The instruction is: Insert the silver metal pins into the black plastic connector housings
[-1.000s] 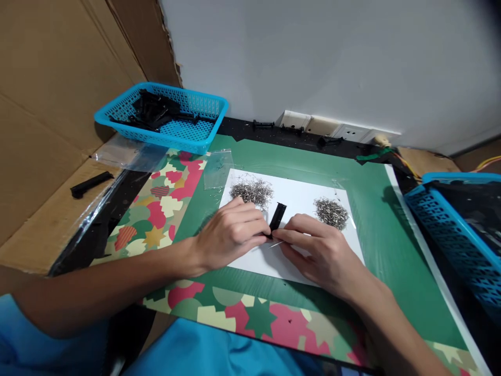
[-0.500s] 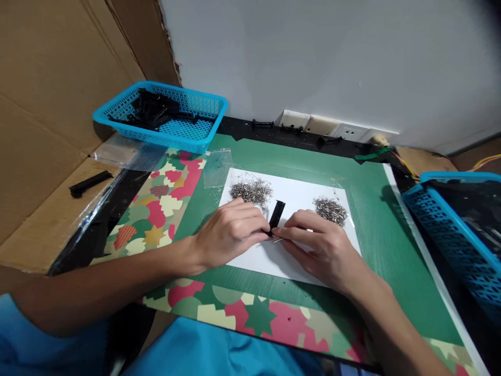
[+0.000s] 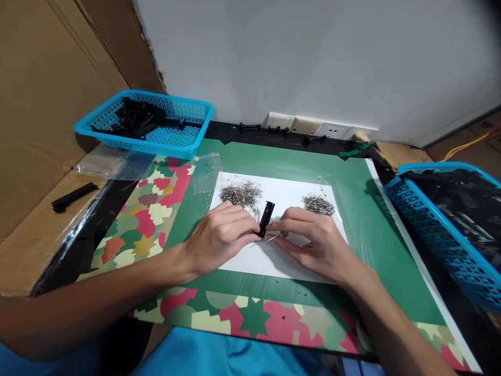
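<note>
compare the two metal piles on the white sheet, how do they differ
The left pile is bigger and looser, with stray bits around it; the right pile is smaller and more compact. The left pile lies beyond the left hand, which holds a black part; the right pile lies beyond the right hand, which pinches a thin pin. Both are silvery bits on the white sheet.

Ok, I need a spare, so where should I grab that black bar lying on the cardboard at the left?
Probably at mid-length, pinching across its narrow width from above: the black bar lies flat on the cardboard ledge, slim, with both long sides clear.
</note>
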Available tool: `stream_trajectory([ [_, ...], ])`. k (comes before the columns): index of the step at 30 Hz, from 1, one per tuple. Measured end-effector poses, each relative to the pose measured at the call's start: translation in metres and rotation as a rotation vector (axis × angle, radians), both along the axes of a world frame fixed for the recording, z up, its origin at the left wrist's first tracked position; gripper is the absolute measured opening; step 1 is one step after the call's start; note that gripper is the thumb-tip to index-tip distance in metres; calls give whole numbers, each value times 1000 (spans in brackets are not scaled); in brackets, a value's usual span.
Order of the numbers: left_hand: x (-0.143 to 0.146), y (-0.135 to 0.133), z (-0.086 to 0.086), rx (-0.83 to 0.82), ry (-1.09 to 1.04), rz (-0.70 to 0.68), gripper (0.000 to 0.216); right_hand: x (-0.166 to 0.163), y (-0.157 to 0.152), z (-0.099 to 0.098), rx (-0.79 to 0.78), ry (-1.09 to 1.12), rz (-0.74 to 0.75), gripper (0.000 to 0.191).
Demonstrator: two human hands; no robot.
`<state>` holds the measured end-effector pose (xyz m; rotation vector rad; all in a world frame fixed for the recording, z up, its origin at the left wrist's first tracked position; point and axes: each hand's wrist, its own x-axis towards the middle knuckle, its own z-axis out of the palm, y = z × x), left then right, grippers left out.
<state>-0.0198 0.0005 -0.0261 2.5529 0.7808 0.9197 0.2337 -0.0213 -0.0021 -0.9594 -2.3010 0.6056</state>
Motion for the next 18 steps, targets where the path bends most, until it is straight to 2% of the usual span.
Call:
stream_trajectory([
  [10, -1, -1, 2, 40, 25, -1, 4, -8, -2, -4, 46, -49, 17, 19],
  [18, 0, -1, 4, 37, 25, -12, 5, -12, -2, 1, -69, -3, -6, 14],
])
